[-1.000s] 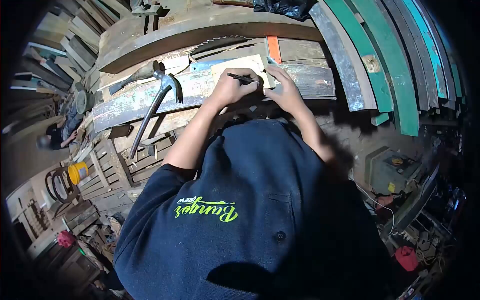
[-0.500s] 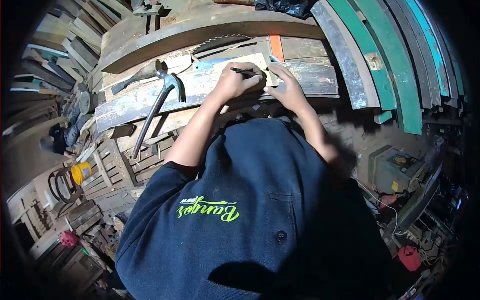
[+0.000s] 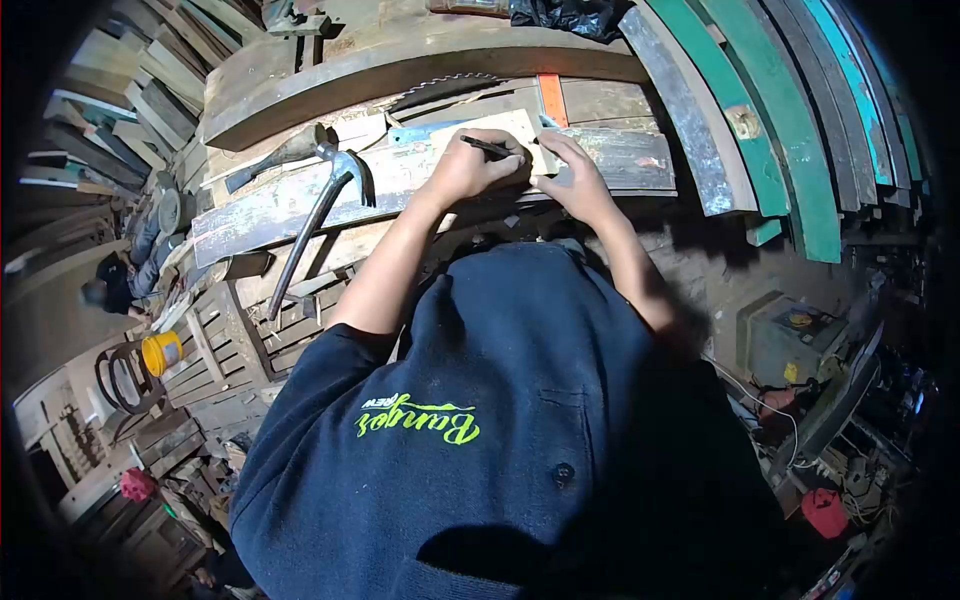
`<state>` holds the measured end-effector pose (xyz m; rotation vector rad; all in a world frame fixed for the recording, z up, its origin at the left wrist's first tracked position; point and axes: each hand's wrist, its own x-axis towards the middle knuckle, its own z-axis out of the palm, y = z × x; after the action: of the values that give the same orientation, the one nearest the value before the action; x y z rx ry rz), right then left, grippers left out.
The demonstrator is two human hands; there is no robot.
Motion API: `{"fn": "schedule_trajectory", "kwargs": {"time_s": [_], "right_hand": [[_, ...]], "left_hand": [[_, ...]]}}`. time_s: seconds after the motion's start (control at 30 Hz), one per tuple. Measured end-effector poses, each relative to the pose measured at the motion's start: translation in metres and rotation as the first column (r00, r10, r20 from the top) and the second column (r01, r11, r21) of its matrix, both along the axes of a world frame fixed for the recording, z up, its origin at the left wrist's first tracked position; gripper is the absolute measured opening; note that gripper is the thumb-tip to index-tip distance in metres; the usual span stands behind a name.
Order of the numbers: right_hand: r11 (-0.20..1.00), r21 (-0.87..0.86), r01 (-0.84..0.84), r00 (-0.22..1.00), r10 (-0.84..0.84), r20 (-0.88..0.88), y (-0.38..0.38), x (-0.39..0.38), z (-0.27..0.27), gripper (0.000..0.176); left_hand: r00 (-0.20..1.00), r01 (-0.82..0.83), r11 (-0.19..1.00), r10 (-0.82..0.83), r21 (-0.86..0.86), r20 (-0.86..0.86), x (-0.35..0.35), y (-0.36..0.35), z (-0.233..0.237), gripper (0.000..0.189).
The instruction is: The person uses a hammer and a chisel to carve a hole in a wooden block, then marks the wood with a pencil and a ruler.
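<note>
My left hand [image 3: 468, 168] pinches a dark pen [image 3: 486, 146] above a small pale wooden piece [image 3: 520, 124] at the top centre. My right hand [image 3: 578, 182] grips the right side of this piece, thumb and forefinger apart along its edge. The piece rests on a worn, paint-marked plank [image 3: 400, 170]; the pen's tip is hard to make out. To the left, a claw hammer [image 3: 318, 215] lies across the plank, its head up and its handle hanging over the near edge. Behind the hammer is a wooden-handled tool [image 3: 285, 155].
A long curved beam [image 3: 400, 75] and an orange strip [image 3: 551, 98] lie beyond the plank. Green boards [image 3: 790, 120] stand at the right. Another person [image 3: 118, 280] sits low at the far left, near a yellow bucket [image 3: 161, 353]. A metal box [image 3: 785, 335] stands at the lower right.
The view has shifted slightly. My left hand and the pen have moved a little over the pale piece; my right hand keeps nearly the same place.
</note>
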<state>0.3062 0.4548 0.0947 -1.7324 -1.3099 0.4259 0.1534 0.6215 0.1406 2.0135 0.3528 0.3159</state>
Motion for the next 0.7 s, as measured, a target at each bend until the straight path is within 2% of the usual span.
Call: {"fn": "schedule_trajectory", "kwargs": {"time_s": [0.1, 0.17, 0.23, 0.27, 0.3, 0.33, 0.37, 0.43, 0.47, 0.5, 0.53, 0.57, 0.63, 0.67, 0.7], "right_hand": [[1.000, -0.001, -0.004, 1.000, 0.004, 0.006, 0.000, -0.001, 0.001, 0.058], [1.000, -0.016, -0.003, 1.000, 0.003, 0.021, -0.001, -0.001, 0.001, 0.059], [1.000, -0.027, -0.005, 0.999, 0.006, 0.038, -0.002, -0.002, 0.000, 0.059], [0.999, -0.038, 0.014, 0.999, -0.012, 0.051, -0.002, -0.004, 0.000, 0.060], [0.998, -0.048, 0.036, 0.997, -0.033, 0.063, -0.004, -0.008, 0.001, 0.060], [0.993, -0.083, 0.089, 0.995, -0.084, 0.060, -0.007, -0.018, 0.015, 0.057], [0.990, 0.002, 0.139, 0.986, -0.138, 0.093, -0.011, -0.028, 0.025, 0.053], [0.973, 0.067, 0.222, 0.973, -0.225, 0.050, -0.025, -0.043, 0.029, 0.049], [0.976, -0.009, 0.218, 0.974, -0.219, -0.051, -0.035, -0.050, 0.029, 0.047], [0.975, -0.085, 0.206, 0.965, -0.216, -0.151, -0.045, -0.057, 0.030, 0.045], [0.979, -0.132, 0.153, 0.959, -0.180, -0.218, -0.049, -0.069, 0.050, 0.040], [0.990, -0.138, 0.039, 0.945, -0.081, -0.316, -0.054, -0.071, 0.051, 0.045], [0.983, -0.097, -0.153, 0.943, 0.116, -0.313, -0.054, -0.074, 0.056, 0.053], [0.954, -0.156, -0.257, 0.935, 0.204, -0.291, -0.052, -0.075, 0.064, 0.057], [0.931, -0.133, -0.339, 0.923, 0.302, -0.240, -0.048, -0.076, 0.063, 0.057]], "left_hand": [[0.999, 0.033, 0.997, -0.031, 0.073, -0.039, 0.001, 0.002, 0.003, 0.012], [0.996, 0.069, 0.997, -0.066, 0.036, -0.066, -0.004, 0.004, 0.006, 0.013], [0.999, 0.017, 0.998, -0.019, -0.053, -0.027, -0.013, 0.006, 0.009, 0.012], [0.991, -0.118, 0.990, 0.123, -0.082, 0.052, -0.021, 0.004, 0.008, 0.013], [0.972, -0.207, 0.960, 0.223, -0.189, 0.069, -0.030, 0.005, 0.007, 0.011], [0.941, -0.276, 0.938, 0.308, -0.209, 0.140, -0.041, 0.006, 0.007, 0.011], [0.896, -0.343, 0.909, 0.393, -0.238, 0.207, -0.054, 0.006, 0.006, 0.010], [0.875, -0.414, 0.865, 0.464, -0.284, 0.137, -0.083, -0.001, 0.003, 0.009], [0.898, -0.385, 0.870, 0.430, -0.307, 0.090, -0.096, -0.008, 0.003, 0.010], [0.918, -0.361, 0.908, 0.386, -0.212, 0.091, -0.105, -0.020, 0.010, 0.009], [0.950, -0.306, 0.936, 0.312, -0.174, 0.006, -0.113, -0.031, 0.020, 0.010], [0.968, -0.247, 0.959, 0.238, -0.141, -0.079, -0.118, -0.042, 0.029, 0.011], [0.996, -0.078, 0.996, 0.080, -0.035, 0.045, -0.116, -0.059, 0.036, 0.015], [0.993, -0.075, 0.997, 0.074, 0.009, 0.096, -0.114, -0.071, 0.025, 0.020], [0.997, -0.033, 0.998, 0.037, -0.051, 0.074, -0.109, -0.079, 0.031, 0.022]]}}
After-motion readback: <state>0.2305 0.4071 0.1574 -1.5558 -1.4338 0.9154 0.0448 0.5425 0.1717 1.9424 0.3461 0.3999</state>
